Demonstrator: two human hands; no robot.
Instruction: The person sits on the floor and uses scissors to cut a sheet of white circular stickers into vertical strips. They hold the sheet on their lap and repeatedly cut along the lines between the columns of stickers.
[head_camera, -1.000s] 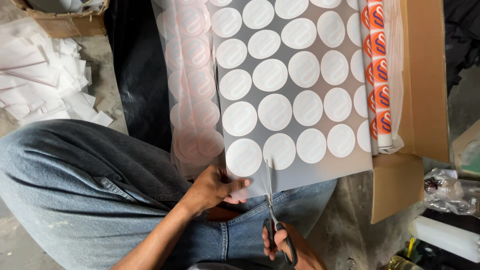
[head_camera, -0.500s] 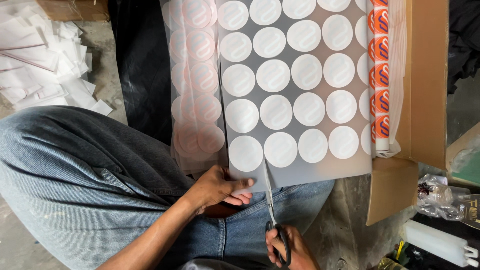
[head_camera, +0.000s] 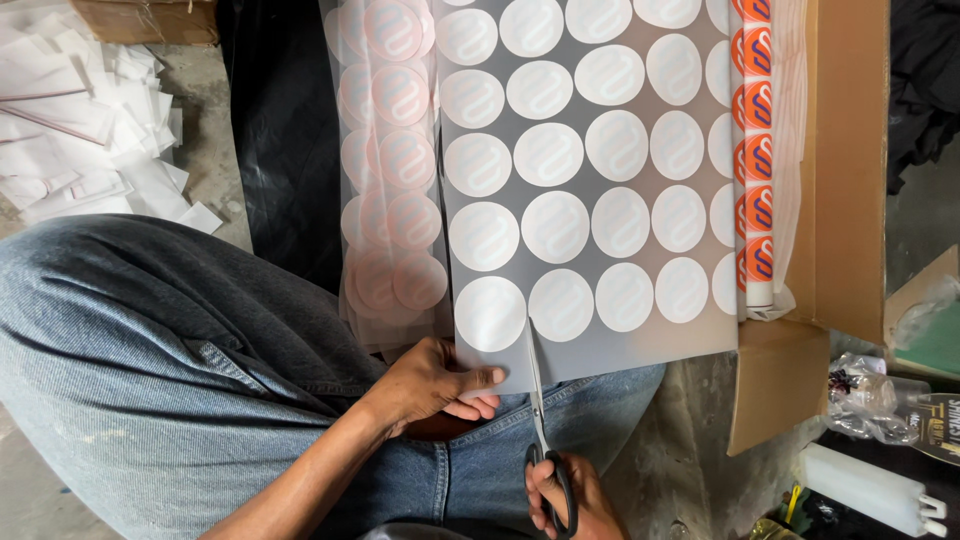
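A translucent sheet printed with rows of white round stickers hangs down over my lap. My left hand pinches its lower left corner, under the leftmost bottom sticker. My right hand grips black-handled scissors; the blades point up and enter the sheet's bottom edge between the first and second columns of stickers. Cut strips of stickers hang overlapped to the left of the sheet.
My jeans-clad leg fills the lower left. White paper offcuts lie on the floor at upper left. A brown cardboard box stands at right, with a roll of orange stickers against it. Plastic bags and a white container sit at lower right.
The scissors have moved up so the blades now reach into the sheet's bottom edge. My left hand keeps its hold on the corner.
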